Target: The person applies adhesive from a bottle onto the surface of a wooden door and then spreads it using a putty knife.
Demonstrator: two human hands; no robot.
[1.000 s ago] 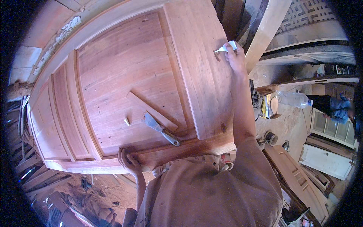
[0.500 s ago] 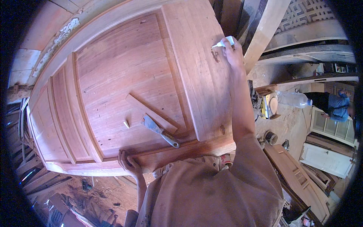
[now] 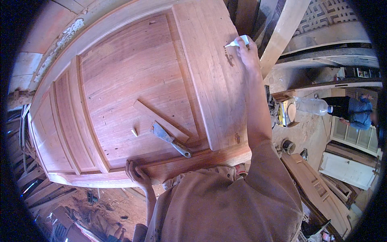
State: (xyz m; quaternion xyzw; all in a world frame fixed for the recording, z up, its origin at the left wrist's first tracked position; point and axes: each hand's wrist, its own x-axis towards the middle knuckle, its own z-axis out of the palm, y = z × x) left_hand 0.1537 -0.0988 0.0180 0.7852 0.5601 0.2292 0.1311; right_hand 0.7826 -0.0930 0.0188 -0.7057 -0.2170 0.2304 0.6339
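A wooden panelled door lies flat across the view. Over its right end my right hand is closed around a small white glue bottle, whose pointed nozzle tilts left and down toward the wood. Dark wet spots mark the surface just below the nozzle. My left hand rests on the near edge of the door, fingers slightly apart and holding nothing. On the middle panel lie a putty knife, a thin wooden strip and a small pale wedge.
A wooden beam slants up beyond my right hand. At the right stand a clear plastic bottle and a can. Another person is at the far right, beside a white door panel. Timber pieces lie at lower left.
The bottle's nozzle has shifted slightly up and left, and new dark drops show on the wood above the earlier spots. My left hand has stayed in place.
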